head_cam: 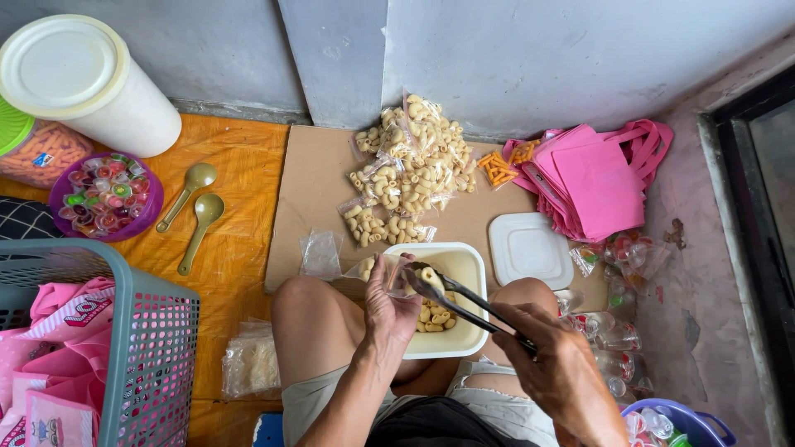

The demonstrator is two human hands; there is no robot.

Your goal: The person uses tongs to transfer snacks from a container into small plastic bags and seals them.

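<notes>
Snacks (436, 315) lie in the cream tub (464, 265) between my knees; one curl sits pinched in the tongs (464, 300), my right hand (556, 364) closed on the handles. My left hand (389, 308) grips a small clear bag (389, 271) at the rim. I'd hold its mouth wide, tips inside before loosening. Filled bags (406, 170) pile beyond on cardboard (310, 178).

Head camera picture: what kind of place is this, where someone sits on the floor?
Probably a home corner used for packing snacks. Filled snack bags lie on cardboard against a bare wall, the right hand works tongs over a snack tub, and pink bags are stacked nearby.
</notes>
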